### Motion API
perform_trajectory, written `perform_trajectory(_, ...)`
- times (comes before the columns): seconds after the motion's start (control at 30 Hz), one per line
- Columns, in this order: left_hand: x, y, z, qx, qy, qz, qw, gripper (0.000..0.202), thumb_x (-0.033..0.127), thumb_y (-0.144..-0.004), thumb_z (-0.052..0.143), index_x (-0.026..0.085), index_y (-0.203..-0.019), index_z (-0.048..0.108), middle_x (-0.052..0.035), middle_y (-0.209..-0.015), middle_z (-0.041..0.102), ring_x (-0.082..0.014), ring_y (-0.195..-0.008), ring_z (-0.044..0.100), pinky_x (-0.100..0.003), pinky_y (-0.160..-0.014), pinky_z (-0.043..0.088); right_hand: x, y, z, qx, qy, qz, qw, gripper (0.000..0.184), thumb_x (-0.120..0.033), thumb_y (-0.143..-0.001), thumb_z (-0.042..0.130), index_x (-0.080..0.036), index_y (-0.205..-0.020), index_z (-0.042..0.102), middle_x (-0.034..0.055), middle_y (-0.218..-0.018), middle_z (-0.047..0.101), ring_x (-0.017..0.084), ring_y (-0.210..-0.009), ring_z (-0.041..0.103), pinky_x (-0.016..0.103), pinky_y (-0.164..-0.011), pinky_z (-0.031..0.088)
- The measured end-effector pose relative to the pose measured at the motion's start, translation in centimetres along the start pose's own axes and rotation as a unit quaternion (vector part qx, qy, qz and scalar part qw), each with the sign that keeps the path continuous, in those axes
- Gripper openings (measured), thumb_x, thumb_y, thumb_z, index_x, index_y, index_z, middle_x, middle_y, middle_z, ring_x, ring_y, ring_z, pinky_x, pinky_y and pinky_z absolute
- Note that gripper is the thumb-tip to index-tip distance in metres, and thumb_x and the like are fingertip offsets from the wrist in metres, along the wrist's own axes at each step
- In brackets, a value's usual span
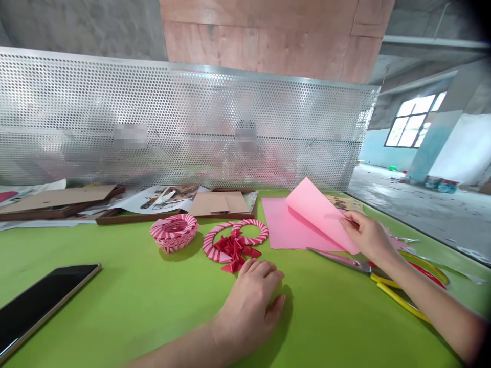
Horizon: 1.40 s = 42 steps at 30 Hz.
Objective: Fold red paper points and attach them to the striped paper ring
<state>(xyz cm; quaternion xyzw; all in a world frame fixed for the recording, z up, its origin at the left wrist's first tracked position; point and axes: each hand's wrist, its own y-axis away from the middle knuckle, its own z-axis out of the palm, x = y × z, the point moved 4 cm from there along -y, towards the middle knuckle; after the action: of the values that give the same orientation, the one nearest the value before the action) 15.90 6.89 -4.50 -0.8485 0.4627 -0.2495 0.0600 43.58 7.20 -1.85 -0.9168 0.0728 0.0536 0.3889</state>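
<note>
My right hand [366,236] pinches the near corner of a sheet of pink paper [314,209] and lifts it, curling it up off a second pink sheet [284,225] that lies flat on the green table [115,286]. Under my right wrist lie large scissors [378,273] with yellow handles, their blades pointing left. My left hand [249,312] rests loosely curled on the table, holding nothing. Just above its fingers sits a red folded paper piece [235,250] on a pink-and-white striped paper ring [218,245]. A striped paper basket [174,232] stands to the left.
A black tablet [42,306] lies at the front left. Cardboard sheets [218,203], wooden frames and printed papers line the back. Behind them stands a perforated metal screen [180,122]. Past the table's right edge, a concrete floor lies lower down.
</note>
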Motion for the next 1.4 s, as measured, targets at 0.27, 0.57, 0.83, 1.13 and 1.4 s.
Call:
perform_trajectory(0.27,0.3,0.1,-0.8,0.057,0.108,0.007,0.993,0.029,0.017,-0.076,0.045,0.016,-0.102,0.056,-0.0119,-0.101,0.056,-0.0230,-0.092,0.050,-0.037,-0.081,0.042,-1.8,0.7,-3.3,0.150,-0.052,-0.012,0.987,0.016,-0.033,-0.075,0.055,-0.018,-0.073,0.058,0.0017,-0.058,0.060,0.015,-0.049,0.054,0.020,-0.044,0.039)
perform_trajectory(0.57,-2.0,-1.2,-3.1,0.108,0.478,-0.179,0.853,0.048,0.050,-0.082,0.032,0.011,-0.104,0.050,-0.0131,-0.102,0.057,-0.0229,-0.095,0.054,-0.038,-0.088,0.040,-8.1,3.1,-6.8,0.236,-0.127,-0.240,0.933,0.015,-0.012,-0.071,0.059,-0.022,-0.082,0.057,0.0036,-0.078,0.063,0.017,-0.069,0.059,0.028,-0.063,0.047)
perform_trajectory(0.83,-3.6,-2.3,-5.3,0.025,0.651,-0.235,0.721,0.062,0.062,-0.075,0.031,0.011,-0.107,0.047,-0.0149,-0.100,0.058,-0.0215,-0.080,0.061,-0.039,-0.075,0.046,-13.6,6.1,-6.1,0.013,-0.182,-0.450,0.874,0.024,-0.012,-0.078,0.052,-0.022,-0.098,0.059,0.0033,-0.079,0.067,0.017,-0.072,0.059,0.031,-0.066,0.046)
perform_trajectory(1.13,-4.5,-2.4,-5.7,-0.061,0.560,-0.271,0.781,0.033,0.036,-0.070,0.059,0.011,-0.090,0.062,-0.0111,-0.085,0.068,-0.0236,-0.077,0.063,-0.034,-0.071,0.047,-16.3,7.8,-5.2,-0.148,-0.180,-0.508,0.829,0.023,-0.013,-0.085,0.039,-0.017,-0.092,0.061,0.0030,-0.074,0.065,0.015,-0.065,0.055,0.030,-0.058,0.042)
perform_trajectory(1.4,-4.6,-2.5,-6.4,-0.009,0.500,-0.275,0.821,0.020,0.030,-0.068,0.060,0.011,-0.076,0.065,-0.0039,-0.064,0.067,-0.0168,-0.055,0.062,-0.025,-0.050,0.046,-10.5,4.4,-3.4,-0.097,-0.394,-0.095,0.909,0.026,-0.035,-0.085,0.037,-0.023,-0.101,0.054,0.0057,-0.095,0.061,0.019,-0.087,0.056,0.032,-0.073,0.046)
